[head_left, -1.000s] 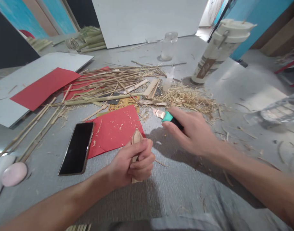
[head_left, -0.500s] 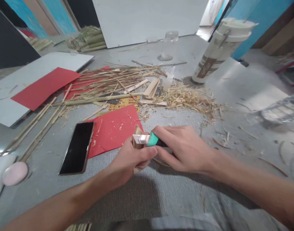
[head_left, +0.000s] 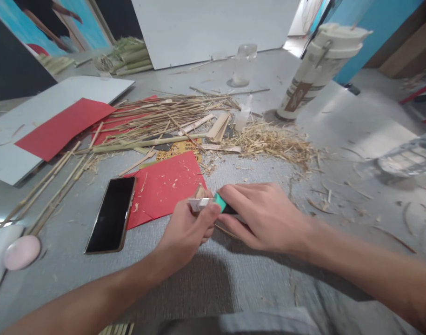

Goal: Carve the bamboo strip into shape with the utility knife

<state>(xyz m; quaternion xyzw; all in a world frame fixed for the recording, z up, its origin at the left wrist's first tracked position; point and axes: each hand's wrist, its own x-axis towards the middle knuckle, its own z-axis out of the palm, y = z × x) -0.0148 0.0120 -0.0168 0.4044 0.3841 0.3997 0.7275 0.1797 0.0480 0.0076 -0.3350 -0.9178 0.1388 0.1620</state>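
Observation:
My right hand (head_left: 265, 215) is closed round a utility knife (head_left: 220, 203) with a green and black handle. The knife's metal blade points left and lies across a small piece of wood (head_left: 199, 191). That piece is gripped in my left hand (head_left: 187, 228), its top end poking up past the fingers; the rest is hidden. My left thumb presses by the green front of the knife. Beneath and beyond the hands is a red sheet (head_left: 167, 186) sprinkled with pale shavings. A dark-screened phone (head_left: 111, 216) lies left of it.
Thin dry stalks (head_left: 171, 114) are heaped farther back, beside a pile of straw shavings (head_left: 276, 142). A white tumbler (head_left: 317, 70) and a clear jar (head_left: 243, 65) stand behind. Another red sheet (head_left: 64, 125) rests on a white board (head_left: 10, 111). A person's arm (head_left: 42, 23) shows at upper left.
The knife blade has shifted slightly left and down and now lies flatter across the wood. My left hand has turned a little. A person's arms have come into view at upper left.

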